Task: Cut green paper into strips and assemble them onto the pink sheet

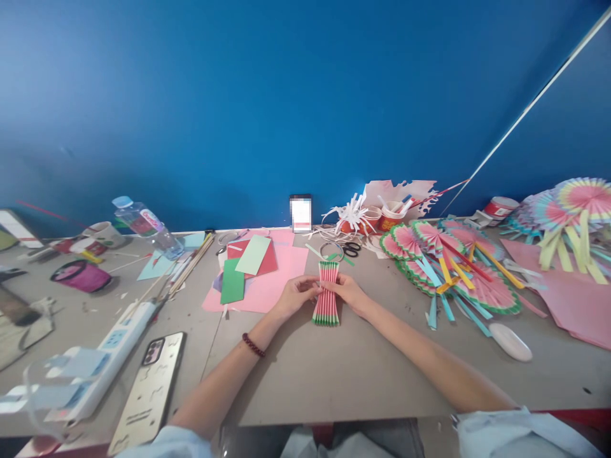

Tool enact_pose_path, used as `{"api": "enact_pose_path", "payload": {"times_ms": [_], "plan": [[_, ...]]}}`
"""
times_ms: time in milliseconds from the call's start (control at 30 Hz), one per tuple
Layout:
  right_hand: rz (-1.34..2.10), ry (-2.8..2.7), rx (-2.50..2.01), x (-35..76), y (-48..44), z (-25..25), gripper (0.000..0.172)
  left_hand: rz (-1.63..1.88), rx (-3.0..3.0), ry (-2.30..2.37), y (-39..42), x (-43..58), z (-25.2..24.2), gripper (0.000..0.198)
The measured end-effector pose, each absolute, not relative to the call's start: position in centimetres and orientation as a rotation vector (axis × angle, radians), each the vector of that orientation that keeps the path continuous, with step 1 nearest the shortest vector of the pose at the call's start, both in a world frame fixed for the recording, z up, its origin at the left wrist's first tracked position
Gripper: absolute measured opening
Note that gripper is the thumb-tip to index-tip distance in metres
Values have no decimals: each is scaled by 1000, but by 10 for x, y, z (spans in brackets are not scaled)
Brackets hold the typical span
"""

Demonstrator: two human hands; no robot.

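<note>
A pleated paper strip point(327, 310), pink with green ends, is pinched narrow at its middle and flares at both ends. My left hand point(299, 296) grips its waist from the left, with thumb and fingers closed on it. From the other side, my right hand point(352, 294) pinches the same waist. The fingertips of both hands nearly meet there, and they hide the very centre of the folds. Just beyond the pleated paper lie a roll of tape point(331, 252) and black-handled scissors point(352, 249).
Left of my hands are pink sheets point(291, 270), a green card point(232, 280), a power strip point(109, 356) and a phone point(150, 388). Finished paper fans point(491, 289) and a white mouse point(510, 341) lie to the right. A bottle point(150, 226) leans at the back left.
</note>
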State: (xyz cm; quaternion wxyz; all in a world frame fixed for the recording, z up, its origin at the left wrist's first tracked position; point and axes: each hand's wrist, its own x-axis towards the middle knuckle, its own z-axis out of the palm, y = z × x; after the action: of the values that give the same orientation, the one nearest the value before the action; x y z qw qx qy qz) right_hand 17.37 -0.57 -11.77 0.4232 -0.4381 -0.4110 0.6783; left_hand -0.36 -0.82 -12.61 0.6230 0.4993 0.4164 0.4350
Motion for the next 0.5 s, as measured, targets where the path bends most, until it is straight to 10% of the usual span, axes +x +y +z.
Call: {"api": "enact_pose_path", "payload": {"times_ms": [500], "plan": [[1718,-1019,-1102,174,-3,-121,41,981,1141,918,-9,-5,-122,50]]}}
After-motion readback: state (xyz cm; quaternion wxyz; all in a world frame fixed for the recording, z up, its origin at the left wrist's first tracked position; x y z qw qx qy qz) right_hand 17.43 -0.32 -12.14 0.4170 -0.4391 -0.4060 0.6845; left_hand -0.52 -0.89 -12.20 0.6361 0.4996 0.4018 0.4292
